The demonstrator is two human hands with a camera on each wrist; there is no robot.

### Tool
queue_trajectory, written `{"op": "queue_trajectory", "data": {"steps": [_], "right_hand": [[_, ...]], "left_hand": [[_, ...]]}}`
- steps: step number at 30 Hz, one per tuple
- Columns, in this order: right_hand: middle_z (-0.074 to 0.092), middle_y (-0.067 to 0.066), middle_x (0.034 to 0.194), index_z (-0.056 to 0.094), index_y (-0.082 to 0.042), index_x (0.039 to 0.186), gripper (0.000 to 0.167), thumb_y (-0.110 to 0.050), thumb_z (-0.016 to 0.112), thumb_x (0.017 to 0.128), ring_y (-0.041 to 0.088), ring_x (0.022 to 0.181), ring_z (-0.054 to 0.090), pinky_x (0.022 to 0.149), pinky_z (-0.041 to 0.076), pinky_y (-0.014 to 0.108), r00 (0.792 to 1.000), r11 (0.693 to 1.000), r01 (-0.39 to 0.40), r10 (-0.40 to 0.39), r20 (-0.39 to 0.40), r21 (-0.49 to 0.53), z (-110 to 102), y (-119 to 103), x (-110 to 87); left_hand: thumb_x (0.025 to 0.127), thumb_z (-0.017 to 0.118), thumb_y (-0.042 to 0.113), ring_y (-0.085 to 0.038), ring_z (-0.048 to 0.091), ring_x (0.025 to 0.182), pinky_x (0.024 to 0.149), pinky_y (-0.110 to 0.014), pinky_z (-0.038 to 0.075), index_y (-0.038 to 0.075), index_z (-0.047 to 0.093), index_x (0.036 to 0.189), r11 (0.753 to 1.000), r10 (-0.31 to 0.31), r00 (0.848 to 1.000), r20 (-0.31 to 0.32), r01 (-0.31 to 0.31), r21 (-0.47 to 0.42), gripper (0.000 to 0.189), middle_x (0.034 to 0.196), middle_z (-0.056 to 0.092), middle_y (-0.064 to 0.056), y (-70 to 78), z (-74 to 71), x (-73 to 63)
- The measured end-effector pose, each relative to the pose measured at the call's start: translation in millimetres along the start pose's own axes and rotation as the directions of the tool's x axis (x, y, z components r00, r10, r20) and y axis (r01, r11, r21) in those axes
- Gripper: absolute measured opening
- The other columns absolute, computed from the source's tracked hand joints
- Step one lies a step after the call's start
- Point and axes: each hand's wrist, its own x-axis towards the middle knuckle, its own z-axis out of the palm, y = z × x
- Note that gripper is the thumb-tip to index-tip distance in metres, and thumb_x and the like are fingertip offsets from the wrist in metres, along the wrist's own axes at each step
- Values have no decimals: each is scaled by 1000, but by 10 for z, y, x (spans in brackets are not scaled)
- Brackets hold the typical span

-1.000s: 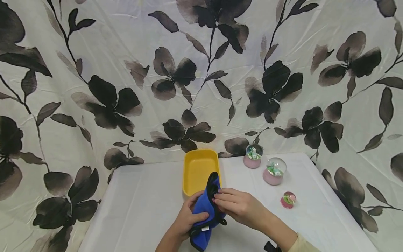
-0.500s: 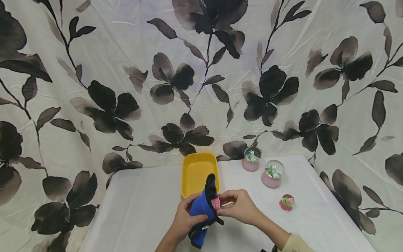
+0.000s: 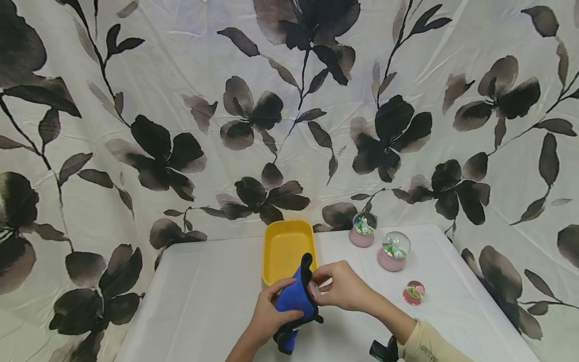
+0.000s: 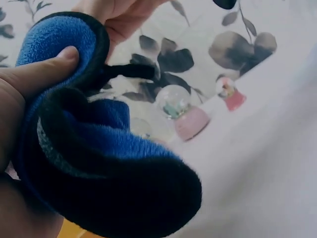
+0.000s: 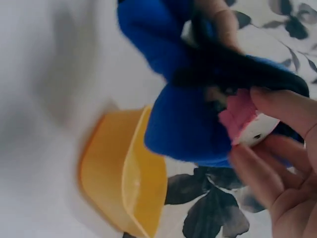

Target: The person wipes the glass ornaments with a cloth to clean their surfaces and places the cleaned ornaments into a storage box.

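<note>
My left hand (image 3: pixel 268 312) grips a folded blue cloth (image 3: pixel 294 297) with black edging, thumb lying across its near side. In the left wrist view the cloth (image 4: pixel 59 42) curls into a loose roll with a dark loop at its edge. From the right, my right hand (image 3: pixel 346 289) pinches a small pink-and-white trinket (image 5: pixel 240 119) at the cloth's opening. Its pink part has a scalloped edge, and a dark spot marks the white face. The cloth hides the trinket's inner end.
Just beyond the cloth sits a yellow tray (image 3: pixel 287 246). Two snow globes on pink bases, a rear one (image 3: pixel 362 237) and a larger one (image 3: pixel 392 257), stand right of it. A smaller red-based globe (image 3: pixel 413 293) is nearer. A black object (image 3: pixel 382 350) shows beside the right sleeve.
The right fingers, at first partly inside the cloth's fold, have drawn back; the pink trinket came into view between them. Now they hold it closer against the opening, white face showing.
</note>
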Motion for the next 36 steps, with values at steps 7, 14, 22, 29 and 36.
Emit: {"op": "queue_trajectory", "data": {"steps": [7,14,22,29,36], "right_hand": [[69,1,105,69,-4,110,40,4,81,73,14,98,65,78,54,31,951,951,309,-309,-19,-9,66,26,4],[66,23,107,64,12,111,46,16,79,68,27,99,66,75,54,40,854,885,448,-382,-354,127,389,155,-61],[64,20,112,65,9,113,43,5,80,73,25,103,64,83,52,36,913,846,127,103,-394,517,671,414,-68],[70,17,100,66,9,111,37,-11,78,82,26,91,68,80,54,37,949,736,-191,308,-70,650,399,403,-15],[71,8,83,73,-1,93,23,-13,82,75,21,77,69,71,56,34,968,904,-225,251,-26,362,230,306,48]], "left_hand": [[77,80,2,-30,52,113,94,-42,45,4,54,133,970,-41,998,48,51,-238,62,126,56,-15,-80,-49,-40],[86,70,3,-28,57,112,93,-43,48,9,47,139,894,-10,999,48,31,-448,57,127,56,-13,-88,-33,-58],[77,80,2,-30,55,110,92,-39,48,3,54,133,971,55,991,-120,-82,-227,62,123,59,-14,-76,-24,14],[72,86,11,-32,54,113,94,-48,45,14,63,126,982,159,987,-35,-155,110,59,126,60,-7,-43,-134,88],[69,88,21,-33,49,121,99,-58,38,23,65,125,966,119,992,34,-123,225,60,128,60,0,-115,-153,46]]}}
